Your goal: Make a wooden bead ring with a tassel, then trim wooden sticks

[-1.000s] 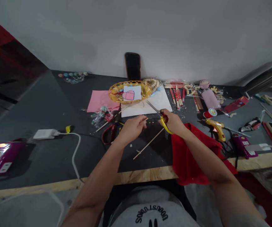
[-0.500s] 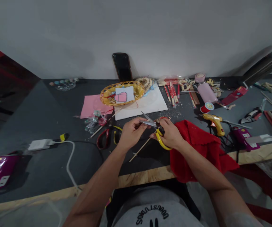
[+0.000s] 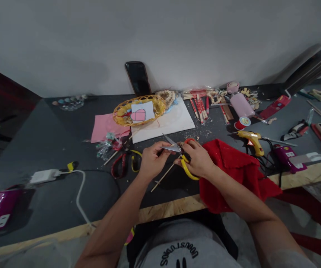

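My right hand (image 3: 198, 159) is wrapped round the yellow-handled scissors (image 3: 188, 170), whose blades are parted and point left. Close to the blades, my left hand (image 3: 154, 158) is closed in a pinch; what lies between its fingertips is too small to make out. A thin wooden stick (image 3: 162, 179) lies slanted below the two hands, its upper end hidden by the right hand. Red cloth (image 3: 230, 175) spreads under and beside my right forearm. Left of my left hand lie red-handled pliers (image 3: 119, 165) and a tool with a yellow handle (image 3: 135, 162).
Behind the hands are a yellow basket (image 3: 115, 116), a white board (image 3: 174, 124) and pink sheet (image 3: 100, 128). A phone (image 3: 137, 78) leans on the wall. To the right are a yellow glue gun (image 3: 252, 141), red thread spool (image 3: 242, 123) and purple power strip (image 3: 286, 158). A white cable (image 3: 79, 197) crosses the left side.
The scissors' blades look slightly closer together, and both hands have stayed at nearly the same place. The whole view has shifted slightly.
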The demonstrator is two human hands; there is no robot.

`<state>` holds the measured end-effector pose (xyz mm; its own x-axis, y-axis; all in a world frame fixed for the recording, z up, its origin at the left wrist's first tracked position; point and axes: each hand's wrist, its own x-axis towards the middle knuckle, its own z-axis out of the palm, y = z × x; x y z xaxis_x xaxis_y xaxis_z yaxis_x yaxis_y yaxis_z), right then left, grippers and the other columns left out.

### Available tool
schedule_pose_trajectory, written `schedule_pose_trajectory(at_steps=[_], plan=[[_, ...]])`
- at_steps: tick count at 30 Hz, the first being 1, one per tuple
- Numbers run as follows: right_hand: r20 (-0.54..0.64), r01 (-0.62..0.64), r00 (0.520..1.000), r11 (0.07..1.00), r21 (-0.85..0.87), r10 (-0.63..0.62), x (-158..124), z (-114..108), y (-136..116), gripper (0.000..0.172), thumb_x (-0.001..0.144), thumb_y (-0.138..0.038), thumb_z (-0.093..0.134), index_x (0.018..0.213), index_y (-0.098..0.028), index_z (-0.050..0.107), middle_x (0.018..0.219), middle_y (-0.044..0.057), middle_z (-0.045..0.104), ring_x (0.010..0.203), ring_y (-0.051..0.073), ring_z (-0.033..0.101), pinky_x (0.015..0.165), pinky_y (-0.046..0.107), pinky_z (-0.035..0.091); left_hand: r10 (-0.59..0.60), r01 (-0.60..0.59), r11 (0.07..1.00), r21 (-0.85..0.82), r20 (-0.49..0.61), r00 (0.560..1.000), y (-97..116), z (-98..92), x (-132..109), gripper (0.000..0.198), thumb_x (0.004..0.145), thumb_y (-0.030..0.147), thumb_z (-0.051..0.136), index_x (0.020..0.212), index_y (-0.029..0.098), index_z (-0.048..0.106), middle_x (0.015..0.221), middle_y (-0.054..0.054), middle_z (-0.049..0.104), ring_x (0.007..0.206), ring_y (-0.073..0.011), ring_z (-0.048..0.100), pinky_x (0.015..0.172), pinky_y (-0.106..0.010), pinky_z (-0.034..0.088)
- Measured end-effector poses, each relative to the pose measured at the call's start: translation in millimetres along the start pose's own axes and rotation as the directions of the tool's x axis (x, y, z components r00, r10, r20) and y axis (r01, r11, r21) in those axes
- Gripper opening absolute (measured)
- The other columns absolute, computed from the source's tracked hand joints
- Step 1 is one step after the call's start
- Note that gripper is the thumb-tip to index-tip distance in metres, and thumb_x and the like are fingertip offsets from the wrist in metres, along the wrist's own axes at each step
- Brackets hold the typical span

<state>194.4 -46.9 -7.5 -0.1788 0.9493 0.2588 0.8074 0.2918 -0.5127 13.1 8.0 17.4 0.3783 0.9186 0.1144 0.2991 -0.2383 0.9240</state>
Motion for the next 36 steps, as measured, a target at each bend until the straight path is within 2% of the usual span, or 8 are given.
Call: schedule_pose_trajectory(at_steps=[3,9,13,18,23,30,33,36], plan=[[0.012,-0.017,1.0,0.999,-0.041,0.017,-1,0,-2,0.06,0.088,-0.058,0.056,0.13,-0.016,0.057,0.106,0.016,0.062,0.1,0.029,0.06,0.09,0.042,0.052,-0.01,0.01,1.0,0.014,-0.014,1.0,-2,0.7,-1,0.017,0.084,0.031,0.058,0.08,0.018,0.069,0.073,-0.003,0.075,0.072,-0.0174,0.069,0.068,-0.026,0.053],[0.022,-0.06,0.998,0.995,-0.075,0.062,-2,-3,-1,0.059,0.088,-0.059,0.056,0.13,-0.017,0.059,0.108,0.015,0.064,0.1,0.029,0.061,0.088,0.039,0.052,0.026,-0.019,0.996,0.088,-0.073,0.997,-2,5.7,-2,0.022,0.086,0.033,0.056,0.08,0.017,0.071,0.091,-0.005,0.075,0.077,-0.0158,0.069,0.071,-0.024,0.053],[0.002,-0.069,0.998,0.994,-0.09,0.069,-1,-4,-2,0.059,0.087,-0.06,0.056,0.13,-0.019,0.058,0.107,0.014,0.064,0.099,0.028,0.061,0.085,0.037,0.052,0.068,-0.059,0.996,0.072,-0.125,0.99,-2,8.5,-4,0.021,0.086,0.032,0.056,0.08,0.017,0.069,0.085,-0.004,0.074,0.073,-0.0144,0.068,0.067,-0.022,0.052],[-0.015,-0.011,1.0,0.995,-0.103,0.01,-2,-2,-1,0.063,0.086,-0.063,0.055,0.132,-0.02,0.057,0.107,0.013,0.061,0.101,0.028,0.058,0.086,0.039,0.052,0.06,-0.059,0.998,0.024,-0.046,0.997,-3,3.7,-3,0.018,0.084,0.03,0.058,0.08,0.018,0.069,0.067,-0.001,0.072,0.061,-0.0142,0.064,0.06,-0.022,0.047],[-0.025,0.065,0.997,0.995,-0.07,-0.067,-1,1,3,0.067,0.085,-0.064,0.057,0.132,-0.016,0.057,0.103,0.014,0.059,0.099,0.028,0.055,0.09,0.043,0.051,0.064,-0.066,0.998,0.021,0.07,0.995,-2,-2.6,-1,0.017,0.081,0.026,0.058,0.071,0.018,0.069,0.065,-0.001,0.071,0.06,-0.0138,0.061,0.059,-0.023,0.044],[-0.014,0.057,0.998,0.995,-0.081,-0.058,-3,3,3,0.062,0.088,-0.06,0.054,0.13,-0.013,0.058,0.102,0.015,0.062,0.094,0.027,0.059,0.084,0.04,0.053,0.03,-0.028,0.999,-0.037,0.067,0.997,-2,-1.0,-1,0.019,0.083,0.029,0.057,0.075,0.018,0.069,0.061,-0.002,0.07,0.06,-0.0151,0.062,0.06,-0.024,0.046],[0.003,0.018,1.0,0.997,-0.072,-0.018,-4,0,2,0.062,0.089,-0.06,0.053,0.129,-0.013,0.058,0.104,0.016,0.064,0.097,0.028,0.061,0.085,0.04,0.054,0.058,-0.057,0.998,-0.017,0.037,0.998,-4,2.5,0,0.023,0.085,0.031,0.056,0.073,0.017,0.069,0.071,-0.004,0.073,0.068,-0.016,0.067,0.065,-0.024,0.05],[0.011,-0.039,0.999,0.998,-0.046,0.04,-3,-1,0,0.061,0.089,-0.06,0.054,0.129,-0.015,0.057,0.108,0.015,0.065,0.1,0.028,0.062,0.087,0.039,0.053,0.088,-0.086,0.995,0.044,-0.034,0.996,-6,5.9,0,0.02,0.083,0.031,0.059,0.079,0.017,0.072,0.087,-0.006,0.075,0.077,-0.0169,0.069,0.07,-0.024,0.053]])
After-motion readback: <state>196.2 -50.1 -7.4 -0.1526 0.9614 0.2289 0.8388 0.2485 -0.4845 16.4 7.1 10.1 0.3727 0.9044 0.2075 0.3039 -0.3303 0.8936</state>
